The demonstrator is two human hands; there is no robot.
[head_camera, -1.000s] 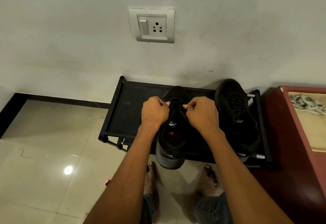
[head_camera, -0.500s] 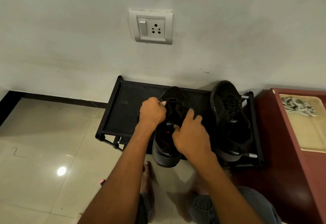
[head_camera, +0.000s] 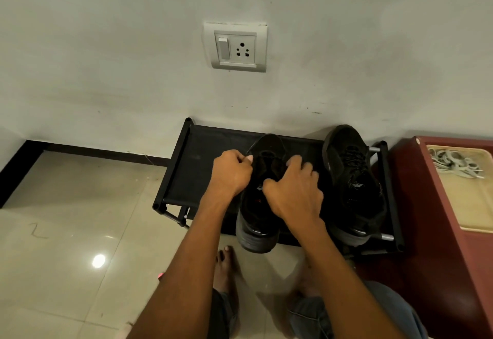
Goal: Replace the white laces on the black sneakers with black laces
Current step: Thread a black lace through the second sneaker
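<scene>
Near sneaker (head_camera: 260, 197) sits on the black rack (head_camera: 186, 176), toe toward the wall, heel hanging past the rack's front edge above the floor (head_camera: 80, 218). Black lace (head_camera: 269, 164) runs over its tongue area; detail there is too dark to read. Left hand (head_camera: 231, 174) is at the sneaker's left side, fingers curled tight, thumb and forefinger pinching what looks like a lace end near the upper eyelets. Right hand (head_camera: 294, 189) lies on top of the sneaker's middle, fingers bent down into the lacing, thumb toward the tongue; whether it actually grips lace cannot be told. Second sneaker (head_camera: 352, 181) stands just to the right on the same rack, already wearing black laces, toe also toward the wall, not touching the first. White laces (head_camera: 450, 164) lie in a loose pile on a tan tray (head_camera: 469, 205), which sits on a dark red cabinet (head_camera: 416, 205) right of the rack. Wall socket (head_camera: 236, 46) with a switch is on the grey wall above the rack. Bare feet and jeans show below the forearms on the tile floor.
</scene>
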